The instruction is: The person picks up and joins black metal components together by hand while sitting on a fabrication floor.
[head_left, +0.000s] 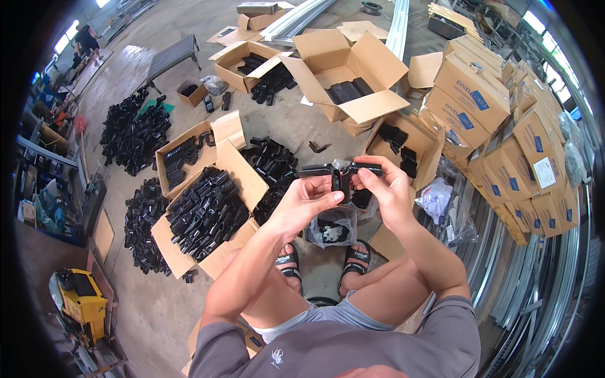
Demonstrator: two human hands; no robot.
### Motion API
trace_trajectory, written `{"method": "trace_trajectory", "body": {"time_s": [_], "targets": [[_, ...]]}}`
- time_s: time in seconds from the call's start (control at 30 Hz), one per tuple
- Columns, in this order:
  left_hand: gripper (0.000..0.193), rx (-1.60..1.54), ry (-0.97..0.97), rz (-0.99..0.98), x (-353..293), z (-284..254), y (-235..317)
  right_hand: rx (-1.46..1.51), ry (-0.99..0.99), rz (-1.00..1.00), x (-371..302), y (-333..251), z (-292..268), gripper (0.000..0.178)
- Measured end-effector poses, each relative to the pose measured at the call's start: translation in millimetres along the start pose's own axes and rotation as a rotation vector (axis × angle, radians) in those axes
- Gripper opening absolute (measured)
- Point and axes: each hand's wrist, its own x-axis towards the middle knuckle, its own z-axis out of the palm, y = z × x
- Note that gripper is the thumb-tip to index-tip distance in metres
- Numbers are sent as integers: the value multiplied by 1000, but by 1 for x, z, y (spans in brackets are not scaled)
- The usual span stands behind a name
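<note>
Head view, looking down on a seated person at work on a concrete floor. Two black plastic corner pieces are held at chest height over the knees. The left piece [317,170] is gripped in the left hand [307,200], whose fingers are curled under it with the thumb pressed on top; the right piece [365,168] is pinched between thumb and fingertips of the right hand [386,187]. The two pieces are brought end to end and appear to touch at the middle, their downward legs side by side, a position suited to mating or comparing them; whether they are actually joined cannot be told.

Directly below the hands, between the sandalled feet [357,257], a clear bag [330,230] of small parts is placed, apparently for easy reach. An open carton [234,165] heaped with like black pieces is set just to the person's left, and a second, smaller carton [428,146] with a few pieces lies to the right. Loose heaps of black parts [133,132] are spread farther left on the floor. Closed cartons [485,113] are stacked in rows along the right, beside metal rails [535,290]. A yellow machine [80,299] stands at lower left.
</note>
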Motion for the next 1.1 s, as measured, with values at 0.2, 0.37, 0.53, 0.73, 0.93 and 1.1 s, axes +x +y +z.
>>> {"method": "trace_trajectory", "body": {"time_s": [0.2,0.37,0.53,0.73,0.93,1.1], "targets": [[34,53,-1,-14,-2,-1,1,38,-23,91,3,8,-2,31],[32,25,17,-46,-2,-5,-6,90,-40,147,2,15,-2,32],[27,42,50,-43,-3,-8,-7,55,-62,149,4,24,-4,38],[34,690,249,1,1,-39,-8,-240,48,339,28,92,-54,41],[40,1160,293,-56,3,-60,10,-1383,-548,567,31,236,-134,31],[45,1298,380,-142,-3,-77,7,-1674,-212,230,64,300,-140,12]]}}
